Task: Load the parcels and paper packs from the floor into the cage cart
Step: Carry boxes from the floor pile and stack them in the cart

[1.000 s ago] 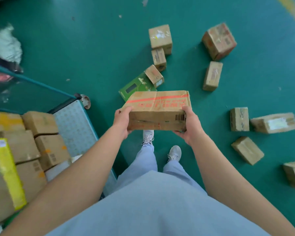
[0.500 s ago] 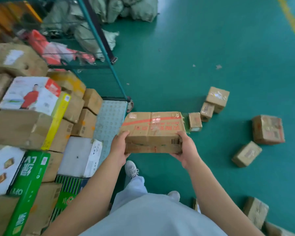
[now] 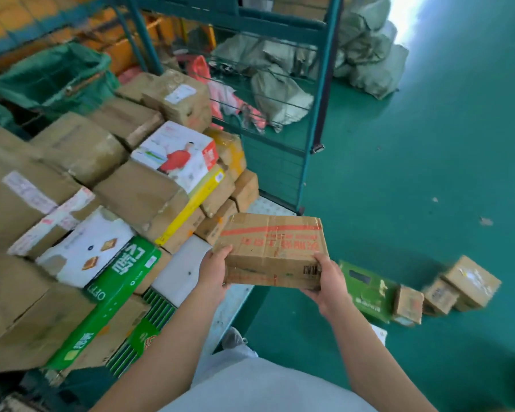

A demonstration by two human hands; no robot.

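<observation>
The cage cart (image 3: 317, 93) is already heaped with stacked boxes (image 3: 81, 203) sloping down toward its open edge, so anything set on that slope could slide off or knock others loose. The brown parcel (image 3: 272, 249) hangs in the air just beside the stack, over the cart's edge. The left hand (image 3: 213, 270) and right hand (image 3: 329, 281) grip its ends. More parcels (image 3: 452, 288) lie on the floor (image 3: 428, 144).

left hand (image 3: 213, 270), right hand (image 3: 329, 282), both hands gripping
</observation>
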